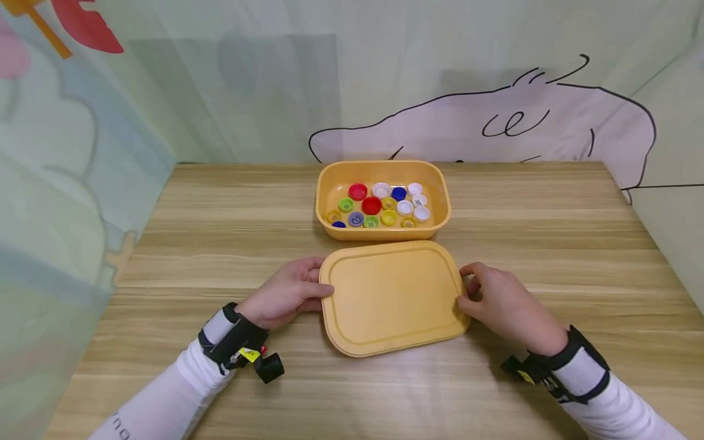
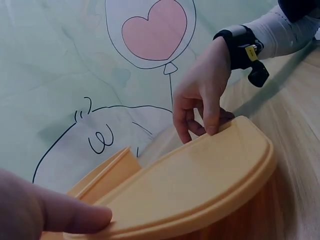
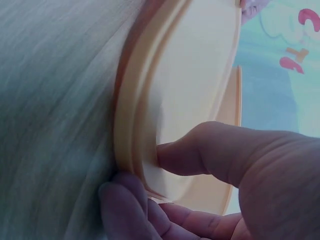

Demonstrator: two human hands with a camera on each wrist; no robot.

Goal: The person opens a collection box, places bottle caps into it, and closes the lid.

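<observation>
A flat yellow-orange lid [image 1: 393, 296] with rounded corners lies between both hands, slightly turned, in front of a matching box. My left hand [image 1: 288, 290] pinches its left edge, thumb on top and fingers beneath. At the opposite edge my right hand [image 1: 497, 299] grips the lid, its thumb [image 3: 182, 155] on the upper face and fingers [image 3: 127, 205] at the rim. The left wrist view shows the lid [image 2: 195, 180] close over the wooden table. Behind it stands the open box [image 1: 383, 233], holding several bottle caps [image 1: 371, 205] in red, white, blue, green and yellow.
The wooden table [image 1: 231, 214] reaches back to a printed curtain [image 1: 247, 91] along its far edge. More printed cloth [image 1: 49, 183] hangs on the left side. Straps with small cameras [image 1: 236, 342] sit on both wrists.
</observation>
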